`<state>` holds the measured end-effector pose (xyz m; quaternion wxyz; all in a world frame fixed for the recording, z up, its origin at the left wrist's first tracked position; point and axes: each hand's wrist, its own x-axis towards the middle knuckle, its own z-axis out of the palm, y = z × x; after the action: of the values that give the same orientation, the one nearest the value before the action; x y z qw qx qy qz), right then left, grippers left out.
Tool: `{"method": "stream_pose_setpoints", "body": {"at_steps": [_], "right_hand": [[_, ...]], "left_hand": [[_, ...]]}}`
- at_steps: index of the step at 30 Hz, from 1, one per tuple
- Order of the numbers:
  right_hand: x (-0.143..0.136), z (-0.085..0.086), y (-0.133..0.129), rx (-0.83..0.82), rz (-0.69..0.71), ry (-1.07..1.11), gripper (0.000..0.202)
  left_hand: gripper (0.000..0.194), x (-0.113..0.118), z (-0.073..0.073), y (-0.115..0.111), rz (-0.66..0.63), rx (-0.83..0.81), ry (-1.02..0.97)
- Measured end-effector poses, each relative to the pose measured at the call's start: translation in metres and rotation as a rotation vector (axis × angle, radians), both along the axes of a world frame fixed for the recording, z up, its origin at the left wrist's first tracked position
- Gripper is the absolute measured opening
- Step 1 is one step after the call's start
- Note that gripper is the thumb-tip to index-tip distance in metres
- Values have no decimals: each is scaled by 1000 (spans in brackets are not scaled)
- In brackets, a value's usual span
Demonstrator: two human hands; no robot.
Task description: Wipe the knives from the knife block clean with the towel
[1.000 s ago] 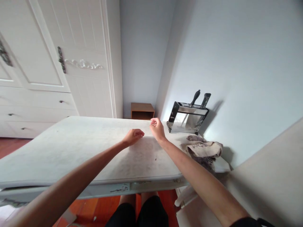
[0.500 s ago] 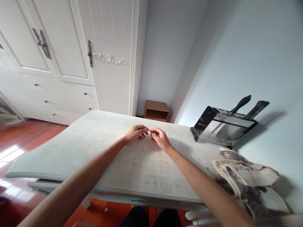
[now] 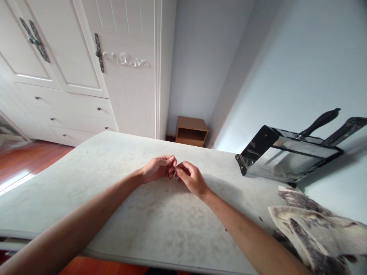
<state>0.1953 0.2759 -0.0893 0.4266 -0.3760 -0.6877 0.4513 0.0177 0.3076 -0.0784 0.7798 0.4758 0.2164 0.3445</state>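
Fingertips (image 3: 178, 170) of the left hand (image 3: 155, 169) and the right hand (image 3: 195, 180) meet over the tabletop (image 3: 129, 217), both hands curled inward with thumbs and forefingers close together. If anything sits in that pinch, it is right where the fingers meet; from where I stand I can't make it out, nor whether the grip is firm or slack. For work this fine, I'd judge a light, even pinch best, wrists low and steady, thumbs turned so the contact point can be seen.

The tabletop is broad, pale and flat, mottled with faint greyish blotches. Toward its right end stands a knife block (image 3: 289, 158), clear-sided in a black frame, two black handles (image 3: 320, 123) jutting from its top. Just beside it lies a crumpled cloth (image 3: 323, 229), cream and brownish-grey, in soft folds. Beyond, a white wardrobe (image 3: 129, 103) has grooved panels, a raised scroll moulding (image 3: 124, 60) and dark ornate metal pulls (image 3: 99, 53); near it sits a plain, boxy wooden cabinet (image 3: 192, 124) with an open front.
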Motion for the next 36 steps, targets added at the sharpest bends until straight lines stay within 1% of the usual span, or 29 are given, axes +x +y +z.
{"method": "stream_pose_setpoints", "body": {"at_steps": [4,7,10,19,23,29,31,32,36], "right_hand": [[-1,2,-5,38,-18,-57,26],[-1,3,-7,74,-41,-108,25],[-2,2,-10,105,-35,-128,26],[-3,2,-15,127,-34,-88,27],[-2,3,-15,144,-71,-80,29],[-2,-1,-12,172,-106,47,19],[-2,-1,-10,222,-122,69,17],[-2,-1,-10,256,-129,73,16],[-3,3,-9,386,-151,66,20]], "left_hand": [[22,1,3,-3,-11,-40,23],[23,1,4,-6,-3,-102,-4],[25,1,4,-9,8,-149,-27],[29,2,7,-14,-37,-172,-96],[29,2,7,-14,-48,-154,-104],[27,2,6,-16,-46,-152,-40],[27,6,6,-18,-18,-171,-27],[27,8,6,-19,20,-185,-21],[24,20,5,-26,235,-249,10]]}}
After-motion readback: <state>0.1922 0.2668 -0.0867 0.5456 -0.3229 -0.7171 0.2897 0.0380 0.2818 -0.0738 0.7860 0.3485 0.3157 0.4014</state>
